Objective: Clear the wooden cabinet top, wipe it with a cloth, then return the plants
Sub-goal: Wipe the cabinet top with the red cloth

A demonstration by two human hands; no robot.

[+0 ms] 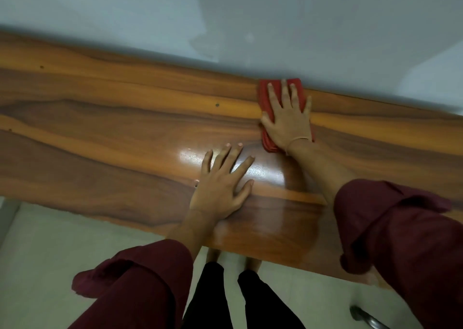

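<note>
Sleeves (140,278) rolled. Left hand (220,185) flat, spread, bracing on cabinet top (100,128), holds nothing. Right hand (288,118) flat, presses red cloth (262,98) at back edge; top's long run lies leftward.

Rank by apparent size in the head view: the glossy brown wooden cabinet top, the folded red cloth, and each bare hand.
1. Glossy brown wooden cabinet top, largest.
2. Left hand, nearer the camera, so unsure.
3. Right hand and folded red cloth under it look alike.
</note>
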